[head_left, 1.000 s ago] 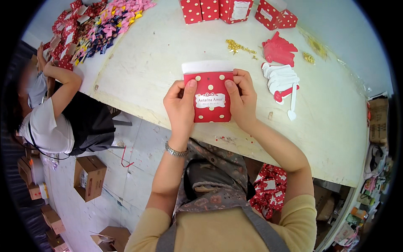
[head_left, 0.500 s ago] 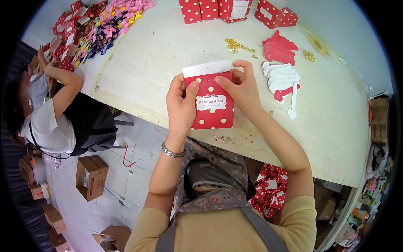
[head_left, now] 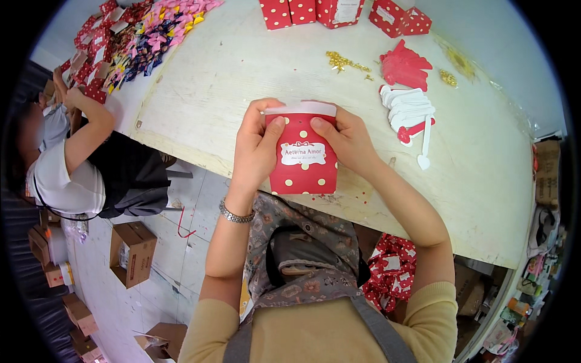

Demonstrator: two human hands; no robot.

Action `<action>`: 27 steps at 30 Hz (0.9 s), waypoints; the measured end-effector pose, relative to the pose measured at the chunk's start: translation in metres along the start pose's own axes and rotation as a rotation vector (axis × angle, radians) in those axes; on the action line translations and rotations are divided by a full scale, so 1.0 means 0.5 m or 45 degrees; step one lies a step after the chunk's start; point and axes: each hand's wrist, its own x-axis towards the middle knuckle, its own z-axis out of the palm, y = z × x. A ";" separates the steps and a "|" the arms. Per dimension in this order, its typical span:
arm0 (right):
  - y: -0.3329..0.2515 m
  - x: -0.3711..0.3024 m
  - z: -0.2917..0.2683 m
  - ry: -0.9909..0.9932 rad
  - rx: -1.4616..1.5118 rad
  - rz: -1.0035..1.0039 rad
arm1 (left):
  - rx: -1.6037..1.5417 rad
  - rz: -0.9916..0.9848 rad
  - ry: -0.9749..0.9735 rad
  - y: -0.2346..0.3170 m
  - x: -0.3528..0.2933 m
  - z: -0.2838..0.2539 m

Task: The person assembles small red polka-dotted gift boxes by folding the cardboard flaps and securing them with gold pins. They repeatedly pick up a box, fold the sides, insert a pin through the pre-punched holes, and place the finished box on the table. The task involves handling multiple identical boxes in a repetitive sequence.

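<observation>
Between my two hands is a red gift box (head_left: pixel 302 175) with cream dots and a white printed label on its front. A white strip of its top flap shows along the far edge, with a small hole just below it. My left hand (head_left: pixel 255 145) grips the left side, thumb on the front and fingers behind. On the opposite side my right hand (head_left: pixel 351 140) holds the upper corner the same way. The fingers behind the box are mostly hidden.
Right of my hands lie white paper tags (head_left: pixel 404 110), red cut-outs (head_left: pixel 405 65) and gold fasteners (head_left: pixel 346 62). Dotted boxes (head_left: pixel 339 13) stand at the far edge. Wrapped candies (head_left: pixel 154 36) are heaped far left, near a co-worker (head_left: pixel 72 175). Cartons (head_left: pixel 133 254) sit on the floor.
The white flap has tilted back and shows as a narrower strip. My right hand has come down from the flap's corner to the box's side. The box has shifted slightly nearer me.
</observation>
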 end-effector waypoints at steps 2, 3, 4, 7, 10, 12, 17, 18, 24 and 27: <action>0.001 -0.002 0.001 -0.020 -0.053 -0.126 | 0.027 0.094 -0.013 -0.021 0.000 -0.009; 0.011 -0.001 -0.001 -0.021 -0.120 -0.264 | 0.053 0.127 -0.022 -0.030 0.000 -0.014; 0.021 0.000 -0.006 -0.020 -0.188 -0.398 | 0.076 0.159 -0.033 -0.039 0.000 -0.017; 0.038 0.001 -0.018 -0.122 -0.222 -0.437 | 0.156 0.224 0.008 -0.041 -0.006 -0.013; 0.032 0.002 -0.020 -0.132 -0.319 -0.505 | -0.143 0.147 0.099 -0.016 -0.015 0.015; 0.027 0.004 -0.026 -0.169 -0.424 -0.562 | -0.135 0.012 0.115 -0.002 -0.015 0.021; 0.002 -0.005 -0.028 -0.205 -0.494 -0.621 | 0.311 -0.100 0.053 0.005 -0.015 0.004; -0.009 -0.006 -0.021 -0.151 -0.442 -0.623 | 0.286 -0.053 0.099 0.002 -0.017 0.002; -0.022 -0.014 -0.022 -0.039 -0.168 -0.083 | 0.224 0.246 0.109 -0.002 -0.014 -0.007; -0.024 -0.014 -0.023 -0.096 -0.271 0.040 | 0.119 0.216 0.048 0.000 -0.016 -0.011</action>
